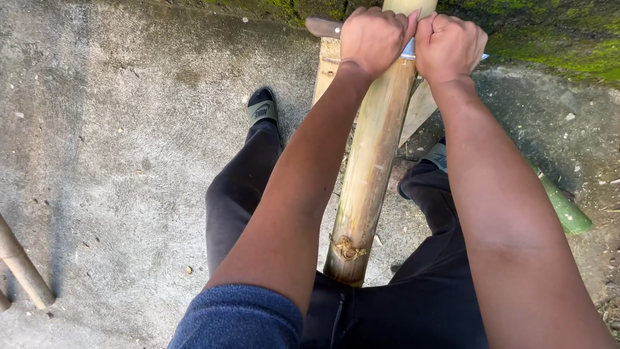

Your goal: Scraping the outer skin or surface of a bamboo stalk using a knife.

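— Between the knees, item one?

— Bamboo pole point(371, 155), pale yellow-tan, running from the lap up and away to the top edge of the view; near end cut square, with a frayed knot scar just above it. It lay between two legs in black trousers point(239, 194).

— Item two, the hands?

— Left hand point(373, 39) closed in a full fist across the pole near the top of the view, fingers curled tight around a brown knife handle point(321, 27) that stuck out to its left. Right hand point(450, 45) also closed in a fist, just beside the left, knuckles touching or nearly so. A strip of bright blade point(408, 50) showed between the two fists (whether the right fingers gripped the blade's back or only pressed on it, I could not tell).

— Under the pole?

— Pale wooden board point(328, 68), partly hidden behind the hands.

— Surroundings?

— Grey concrete ground point(116, 161); black slide sandal point(261, 110) on the left foot; green bamboo piece point(565, 207) at right; mossy bank point(555, 39) at top right; tan pole ends point(22, 268) at the lower left edge; blue sleeve point(239, 320) pushed up on the left arm.
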